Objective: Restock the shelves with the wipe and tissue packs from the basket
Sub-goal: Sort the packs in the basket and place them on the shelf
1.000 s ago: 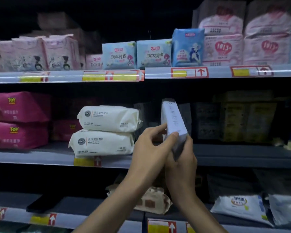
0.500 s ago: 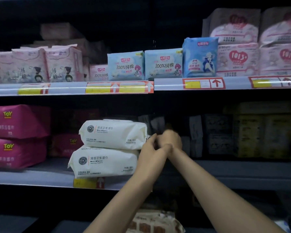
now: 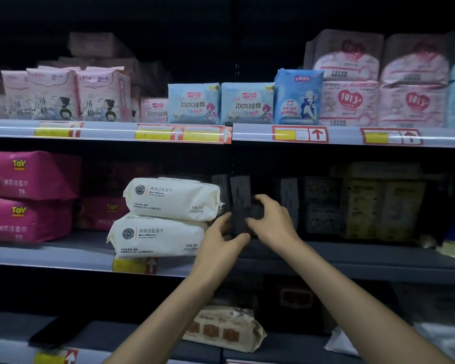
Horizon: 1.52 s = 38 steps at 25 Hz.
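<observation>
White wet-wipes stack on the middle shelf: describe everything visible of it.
Two soft white wet-wipes packs lie flat, one on the other, at the front edge of the middle shelf, above a yellow price tag. Each shows a round logo, Wet Wipes print and crimped ends. The upper one is offset to the right. The left hand is beside the stack's right end; contact cannot be told.

A shop aisle — tiered shelves (image 3: 63, 254) w/ yellow-red price tags (image 3: 300, 134), stocked w/ packaged wipes (image 3: 172, 198) & pads (image 3: 193, 103).

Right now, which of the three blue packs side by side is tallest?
The darker blue pack with the hatted lady; the two paler packs beside it are shorter.
</observation>
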Available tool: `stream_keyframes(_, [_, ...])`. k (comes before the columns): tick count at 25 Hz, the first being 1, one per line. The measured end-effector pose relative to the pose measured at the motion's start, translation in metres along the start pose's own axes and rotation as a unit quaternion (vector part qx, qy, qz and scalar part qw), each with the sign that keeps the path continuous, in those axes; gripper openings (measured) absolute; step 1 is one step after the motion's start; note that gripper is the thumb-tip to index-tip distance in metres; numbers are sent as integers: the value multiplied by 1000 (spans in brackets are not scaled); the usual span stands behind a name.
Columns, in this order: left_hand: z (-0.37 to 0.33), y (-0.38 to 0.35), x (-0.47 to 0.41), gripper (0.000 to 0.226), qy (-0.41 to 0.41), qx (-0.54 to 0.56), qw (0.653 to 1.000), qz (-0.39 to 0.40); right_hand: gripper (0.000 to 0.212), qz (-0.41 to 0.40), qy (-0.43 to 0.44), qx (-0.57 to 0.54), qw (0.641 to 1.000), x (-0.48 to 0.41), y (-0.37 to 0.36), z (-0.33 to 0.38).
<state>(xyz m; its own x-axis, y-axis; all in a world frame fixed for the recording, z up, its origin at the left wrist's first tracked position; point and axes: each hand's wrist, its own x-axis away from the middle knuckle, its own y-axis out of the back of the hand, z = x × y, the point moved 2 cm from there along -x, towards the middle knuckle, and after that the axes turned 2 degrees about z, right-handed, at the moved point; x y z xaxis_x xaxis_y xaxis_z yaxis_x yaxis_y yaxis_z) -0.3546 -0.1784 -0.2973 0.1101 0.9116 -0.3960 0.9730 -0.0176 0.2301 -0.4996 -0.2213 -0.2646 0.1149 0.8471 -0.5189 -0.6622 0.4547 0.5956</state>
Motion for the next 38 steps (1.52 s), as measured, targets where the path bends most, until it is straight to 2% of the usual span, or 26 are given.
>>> stream_keyframes(2, [-1,4,11,57,-12,-29,999,7,65,14,17,14,1000,19,18,0])
stream_keyframes(7, [4,13,42,81,-86,-182,979,40,92,68,40,107,991,67,53,-14])
stream_keyframes(12, [26,15,90,96,-166,-382,904,95,128,175,46,225,957,150,66,-40])
stream_keyframes(14, [55,12,117,98,-182,-423,879,122,132,225,43,232,945,194,61,-58])
stream_keyframes(18, [124,-3,181,95,-164,-455,851,202,133,347,11,215,913,284,31,-107])
stream_keyframes(22, [200,-25,239,99,-111,-463,828,296,133,472,-22,231,851,347,-20,-163])
stream_keyframes(25, [253,-42,267,101,-72,-481,792,369,130,568,-60,248,783,372,-63,-203])
stream_keyframes(27, [291,-53,279,104,-14,-494,757,428,120,615,-79,260,740,385,-87,-223])
stream_keyframes(30, [349,-60,293,109,108,-482,720,487,99,646,-53,293,703,405,-112,-241])
stream_keyframes(34, [397,-63,313,77,242,-403,717,515,80,660,-8,324,678,423,-135,-254])
stream_keyframes(38, [423,-83,331,35,369,-266,750,481,69,673,3,325,665,435,-147,-262])
